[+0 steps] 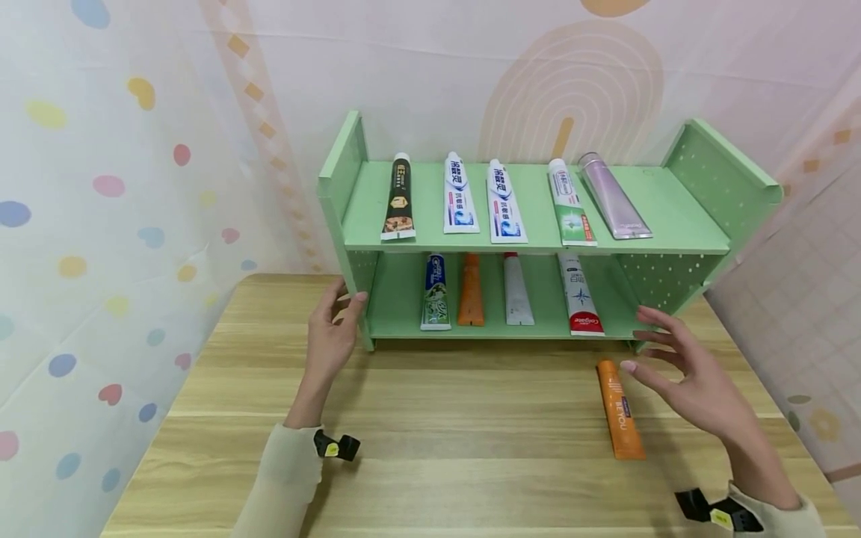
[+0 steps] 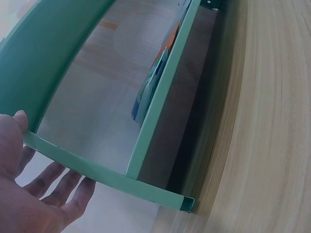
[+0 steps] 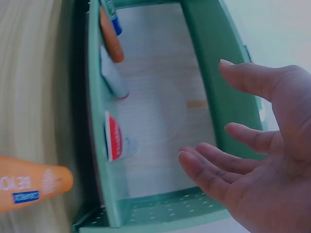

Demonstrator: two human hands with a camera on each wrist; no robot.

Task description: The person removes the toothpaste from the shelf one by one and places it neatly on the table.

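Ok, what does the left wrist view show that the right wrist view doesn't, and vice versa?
Only the left wrist view shows the left hand, thumb and fingers on either side of an end panel. Only the right wrist view shows the right hand, holding nothing, the orange BE YOU tube, and the red end of another tube. Both show the green shelf, the wooden tabletop, a blue-and-green tube and a second orange tube on the lower board.

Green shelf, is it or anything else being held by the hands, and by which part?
The left hand grips the green shelf by its left side panel. The right hand, near the orange tube on the table, holds nothing.
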